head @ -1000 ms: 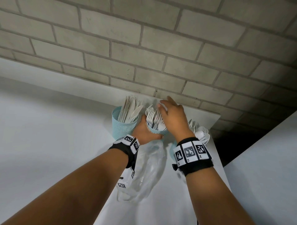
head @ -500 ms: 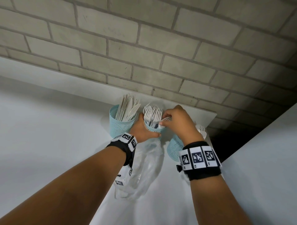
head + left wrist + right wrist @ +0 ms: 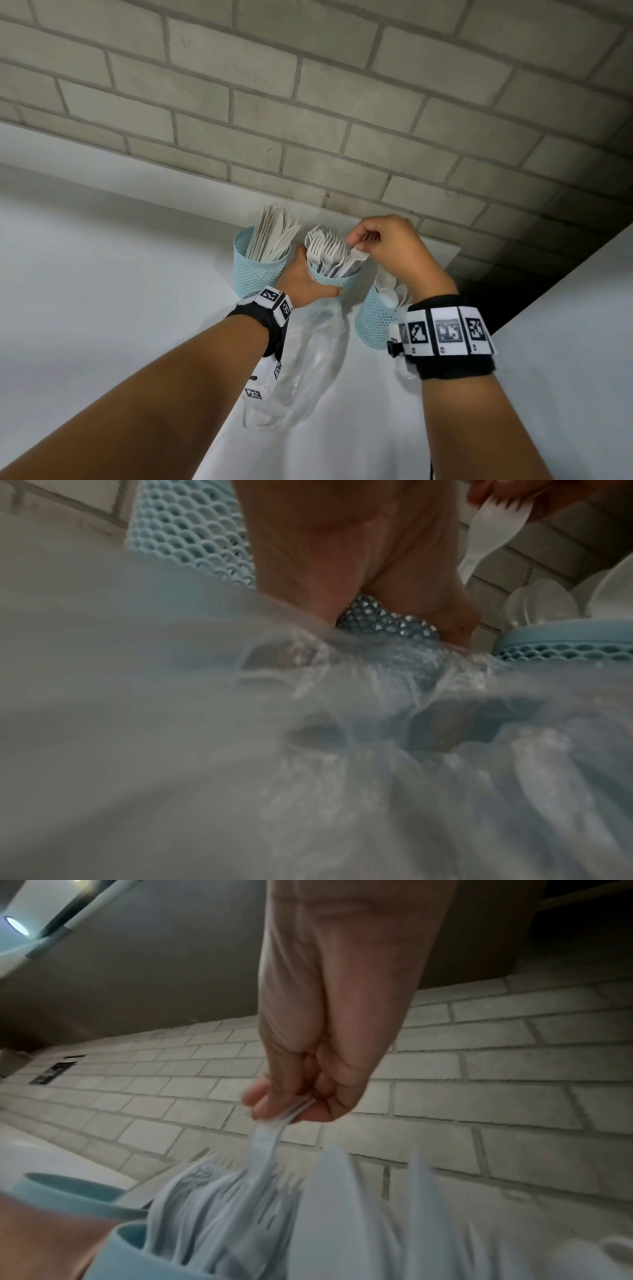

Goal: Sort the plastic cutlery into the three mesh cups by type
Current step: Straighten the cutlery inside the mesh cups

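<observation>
Soft, dim indoor light is falling evenly across the head view, leaving the brick wall (image 3: pixel 342 102) bowing at the edges and a corner right of the right hand (image 3: pixel 394 253) sinking into shadow. Both wrist views are blurring: the plastic bag (image 3: pixel 308 750) is smearing out of focus, the forks (image 3: pixel 240 1204) streaking.

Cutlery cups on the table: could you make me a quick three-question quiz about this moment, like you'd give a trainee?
1. True or false: the left hand grips the middle cup.
2. What does the right hand pinch? A) a knife B) a fork C) a spoon
3. Fill in: the cup nearest the right wrist holds ____.

Key: 1 true. 2 B, its tines show in the left wrist view. 3 spoons; the knives stand in the leftmost cup.
</observation>
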{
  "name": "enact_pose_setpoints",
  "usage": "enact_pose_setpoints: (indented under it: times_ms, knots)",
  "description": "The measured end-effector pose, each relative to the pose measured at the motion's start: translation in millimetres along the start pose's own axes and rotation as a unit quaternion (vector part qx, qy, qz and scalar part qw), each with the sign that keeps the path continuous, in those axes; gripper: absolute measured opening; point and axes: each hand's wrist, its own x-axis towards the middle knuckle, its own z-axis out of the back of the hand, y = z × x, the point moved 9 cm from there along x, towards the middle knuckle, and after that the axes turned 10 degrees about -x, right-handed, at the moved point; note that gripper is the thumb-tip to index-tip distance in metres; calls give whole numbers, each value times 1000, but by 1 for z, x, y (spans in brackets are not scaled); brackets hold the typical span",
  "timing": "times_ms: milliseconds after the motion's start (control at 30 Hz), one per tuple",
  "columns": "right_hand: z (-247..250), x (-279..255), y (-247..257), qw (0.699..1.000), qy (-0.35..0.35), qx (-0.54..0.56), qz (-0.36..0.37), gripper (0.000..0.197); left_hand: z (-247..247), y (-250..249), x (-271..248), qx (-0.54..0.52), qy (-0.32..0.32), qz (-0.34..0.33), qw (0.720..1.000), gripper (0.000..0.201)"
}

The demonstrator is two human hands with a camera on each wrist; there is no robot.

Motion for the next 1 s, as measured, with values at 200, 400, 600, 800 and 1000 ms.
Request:
enact_pose_setpoints:
  times_ms: [200, 400, 600, 800, 1000]
  knots:
    - [4, 2, -10, 997, -69, -46, -3, 28, -1, 1, 0, 10, 3, 1, 1000, 89]
    - [-8, 0, -29, 973, -15, -173, -149, 37, 0, -2, -2, 7, 1, 0, 1000, 89]
    - [-39, 5, -32, 974, 15, -117, -193, 29, -2, -1, -1, 2, 12, 9, 1000, 94]
    - [-20, 8, -22, 987, -52, -121, -88, 22, -4, 8, 1, -1, 17, 26, 1000, 116]
    - [-11, 4, -4, 983, -141, -82, -79, 30, -1, 7, 2, 18, 5, 18, 1000, 111]
